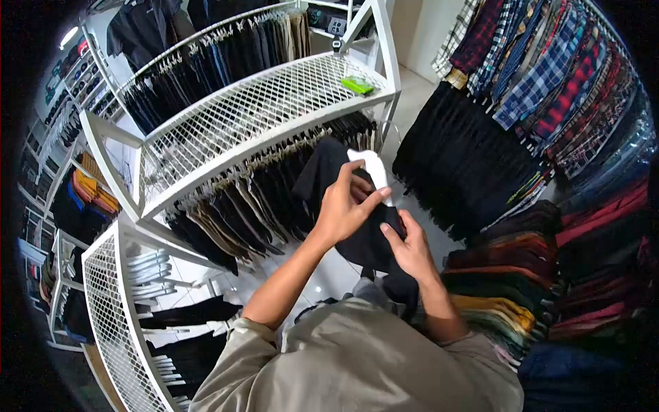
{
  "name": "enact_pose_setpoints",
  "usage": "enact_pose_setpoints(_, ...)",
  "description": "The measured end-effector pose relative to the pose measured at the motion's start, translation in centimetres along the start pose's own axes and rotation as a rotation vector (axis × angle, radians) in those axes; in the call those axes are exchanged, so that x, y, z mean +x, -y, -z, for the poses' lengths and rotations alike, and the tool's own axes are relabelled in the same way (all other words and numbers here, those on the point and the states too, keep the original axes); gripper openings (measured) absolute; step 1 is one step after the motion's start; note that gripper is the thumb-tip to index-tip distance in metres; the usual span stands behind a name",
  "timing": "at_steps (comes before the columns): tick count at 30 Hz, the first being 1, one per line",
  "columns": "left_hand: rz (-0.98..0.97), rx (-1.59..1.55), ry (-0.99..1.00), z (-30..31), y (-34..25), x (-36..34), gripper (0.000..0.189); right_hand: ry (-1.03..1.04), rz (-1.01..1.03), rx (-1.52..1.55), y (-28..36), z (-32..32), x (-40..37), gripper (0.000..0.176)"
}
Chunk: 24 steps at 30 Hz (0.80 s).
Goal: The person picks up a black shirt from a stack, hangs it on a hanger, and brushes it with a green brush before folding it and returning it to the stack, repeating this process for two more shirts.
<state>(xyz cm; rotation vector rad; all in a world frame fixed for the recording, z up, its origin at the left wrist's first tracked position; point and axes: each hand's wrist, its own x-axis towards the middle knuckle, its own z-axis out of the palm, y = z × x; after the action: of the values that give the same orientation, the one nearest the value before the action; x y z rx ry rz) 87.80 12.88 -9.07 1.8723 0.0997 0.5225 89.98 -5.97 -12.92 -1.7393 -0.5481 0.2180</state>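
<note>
In front of my chest I hold a black garment [326,168], with a white plastic hanger [375,169] against its upper edge. My left hand [345,206] is closed around the hanger's lower part, thumb and fingers pressed on it. Just below and to the right, my right hand [414,250] pinches the dark cloth between thumb and fingers. The garment hangs down under both hands. Part of the hanger is hidden by my left fingers and the cloth.
A white mesh-topped rack [240,103] with hanging trousers stands ahead, a bright green item [357,85] on top. Checked shirts [542,75] hang at upper right. Folded-over coloured garments [494,309] line my right side. A second mesh rack [123,323] with white hangers is at left.
</note>
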Motion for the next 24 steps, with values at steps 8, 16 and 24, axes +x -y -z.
enact_pose_setpoints(8, -0.180, 0.320, -0.227, 2.6, 0.1, -0.8, 0.043, 0.082, 0.161, -0.180, 2.9, -4.8, -0.2, 0.034)
enact_pose_setpoints(16, -0.043, 0.330, -0.041, 9.8, -5.4, -4.5, 0.028, -0.361, 0.708, -0.800, 3.4, 0.3, 5.0, 0.057)
enact_pose_setpoints(24, -0.189, 0.401, -0.201, 14.7, -7.3, -7.2, 0.030, -0.112, 0.903, -0.703, 3.9, -0.6, 9.1, 0.028)
